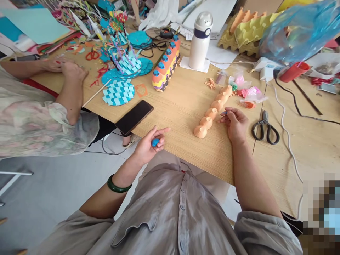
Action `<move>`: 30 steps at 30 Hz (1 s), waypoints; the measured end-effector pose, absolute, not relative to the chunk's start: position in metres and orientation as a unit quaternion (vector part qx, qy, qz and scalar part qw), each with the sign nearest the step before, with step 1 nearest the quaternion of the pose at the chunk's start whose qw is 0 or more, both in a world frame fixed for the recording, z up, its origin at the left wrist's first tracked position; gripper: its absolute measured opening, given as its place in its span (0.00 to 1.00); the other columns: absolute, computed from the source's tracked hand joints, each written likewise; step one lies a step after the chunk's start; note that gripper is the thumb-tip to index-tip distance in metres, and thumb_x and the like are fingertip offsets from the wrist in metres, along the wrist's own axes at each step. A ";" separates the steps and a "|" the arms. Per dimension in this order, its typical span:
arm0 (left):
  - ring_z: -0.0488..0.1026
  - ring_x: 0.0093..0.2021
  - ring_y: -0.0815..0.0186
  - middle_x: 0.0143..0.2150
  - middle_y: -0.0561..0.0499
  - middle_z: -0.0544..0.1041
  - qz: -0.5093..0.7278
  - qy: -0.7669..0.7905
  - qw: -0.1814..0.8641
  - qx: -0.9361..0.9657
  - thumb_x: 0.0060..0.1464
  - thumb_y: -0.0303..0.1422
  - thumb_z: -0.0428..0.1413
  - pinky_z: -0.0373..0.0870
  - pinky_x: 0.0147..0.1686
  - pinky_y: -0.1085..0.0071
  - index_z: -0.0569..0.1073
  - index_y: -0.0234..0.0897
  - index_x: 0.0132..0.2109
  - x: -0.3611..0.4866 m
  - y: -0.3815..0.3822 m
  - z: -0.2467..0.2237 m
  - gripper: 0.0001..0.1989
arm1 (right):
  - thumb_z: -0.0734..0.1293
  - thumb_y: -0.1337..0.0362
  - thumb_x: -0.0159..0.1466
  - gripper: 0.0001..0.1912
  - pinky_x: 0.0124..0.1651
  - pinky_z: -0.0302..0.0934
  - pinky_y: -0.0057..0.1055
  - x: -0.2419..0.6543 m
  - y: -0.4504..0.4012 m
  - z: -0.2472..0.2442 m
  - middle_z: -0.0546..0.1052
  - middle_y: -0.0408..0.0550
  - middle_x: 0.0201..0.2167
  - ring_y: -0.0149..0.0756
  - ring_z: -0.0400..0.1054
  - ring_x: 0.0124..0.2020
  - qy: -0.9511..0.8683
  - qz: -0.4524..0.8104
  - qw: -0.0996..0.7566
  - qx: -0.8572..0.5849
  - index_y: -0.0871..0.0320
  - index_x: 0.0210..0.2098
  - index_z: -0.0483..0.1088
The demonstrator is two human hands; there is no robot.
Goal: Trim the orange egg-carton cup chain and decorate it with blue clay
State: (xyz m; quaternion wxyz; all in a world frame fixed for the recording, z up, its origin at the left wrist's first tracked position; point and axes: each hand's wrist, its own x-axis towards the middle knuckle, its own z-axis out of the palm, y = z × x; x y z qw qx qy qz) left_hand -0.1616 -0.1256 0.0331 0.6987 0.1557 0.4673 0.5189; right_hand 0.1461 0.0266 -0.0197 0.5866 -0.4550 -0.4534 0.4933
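My left hand (152, 144), palm up at the table's front edge, holds a lump of blue modelling clay (155, 142) in its curled fingers, its index finger stretched out. My right hand (234, 122) rests on the table and pinches a small blue clay piece (224, 112). Just left of that hand lies an orange egg-carton strip (211, 114), a row of bumps with hollowed tops; the blue piece is close beside it. Farther back stands a painted carton strip (166, 63) in orange, yellow and dark purple, with blue pieces on its bumps.
Black-handled scissors (265, 129) lie right of my right hand, near a white cable (283, 120). A phone (135, 117) lies left. Clay packets (251, 92), a white bottle (199, 44) and woven blue paper (119, 92) are behind. Another person's hands (67, 69) rest at left.
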 end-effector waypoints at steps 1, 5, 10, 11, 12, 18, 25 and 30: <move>0.61 0.21 0.75 0.25 0.51 0.71 0.517 0.459 0.710 0.135 0.66 0.44 0.55 0.58 0.19 0.78 0.82 0.28 0.51 -0.160 -0.124 0.035 0.22 | 0.76 0.55 0.57 0.12 0.28 0.75 0.29 0.146 0.026 -0.020 0.78 0.40 0.26 0.27 0.69 0.20 -0.452 0.491 0.589 -0.455 0.55 0.36 0.77; 0.66 0.25 0.73 0.40 0.42 0.80 0.511 0.455 0.720 0.116 0.68 0.49 0.51 0.64 0.22 0.76 0.81 0.30 0.54 -0.154 -0.122 0.037 0.27 | 0.75 0.54 0.59 0.12 0.28 0.75 0.29 0.145 0.026 -0.020 0.78 0.40 0.26 0.27 0.69 0.20 -0.463 0.474 0.591 -0.460 0.55 0.36 0.77; 0.64 0.24 0.73 0.24 0.51 0.72 0.479 0.475 0.701 0.229 0.60 0.39 0.62 0.62 0.23 0.77 0.83 0.30 0.51 -0.158 -0.128 0.034 0.18 | 0.74 0.52 0.60 0.13 0.28 0.75 0.30 0.145 0.026 -0.020 0.78 0.41 0.27 0.27 0.70 0.20 -0.463 0.481 0.588 -0.456 0.55 0.35 0.77; 0.64 0.24 0.72 0.24 0.52 0.71 0.479 0.482 0.692 0.245 0.58 0.35 0.63 0.62 0.23 0.77 0.83 0.31 0.51 -0.162 -0.130 0.035 0.17 | 0.74 0.51 0.60 0.13 0.27 0.74 0.30 0.145 0.026 -0.020 0.78 0.41 0.27 0.27 0.70 0.20 -0.462 0.481 0.588 -0.457 0.55 0.34 0.77; 0.65 0.25 0.72 0.26 0.51 0.72 0.481 0.492 0.680 0.253 0.56 0.33 0.64 0.63 0.23 0.77 0.83 0.32 0.51 -0.167 -0.130 0.037 0.17 | 0.74 0.51 0.61 0.14 0.27 0.74 0.30 0.145 0.026 -0.019 0.78 0.42 0.26 0.27 0.69 0.20 -0.461 0.479 0.589 -0.459 0.55 0.32 0.76; 0.61 0.25 0.74 0.35 0.49 0.75 0.506 0.658 0.436 0.348 0.55 0.40 0.65 0.57 0.21 0.76 0.84 0.39 0.50 -0.224 -0.116 0.045 0.17 | 0.75 0.48 0.61 0.18 0.26 0.73 0.30 0.143 0.025 -0.018 0.76 0.42 0.24 0.27 0.68 0.19 -0.463 0.474 0.593 -0.458 0.56 0.28 0.75; 0.64 0.66 0.39 0.66 0.42 0.69 0.274 0.775 0.124 0.556 0.43 0.48 0.72 0.67 0.53 0.55 0.73 0.46 0.65 -0.282 -0.090 0.037 0.42 | 0.75 0.50 0.60 0.15 0.24 0.72 0.29 0.143 0.026 -0.018 0.78 0.41 0.23 0.27 0.68 0.19 -0.450 0.482 0.591 -0.464 0.56 0.29 0.76; 0.59 0.70 0.32 0.69 0.40 0.67 0.249 0.789 0.140 0.544 0.36 0.47 0.75 0.67 0.54 0.51 0.69 0.47 0.69 -0.288 -0.079 0.035 0.52 | 0.75 0.53 0.61 0.13 0.24 0.71 0.28 0.142 0.025 -0.017 0.78 0.42 0.23 0.26 0.68 0.18 -0.455 0.479 0.592 -0.461 0.57 0.29 0.77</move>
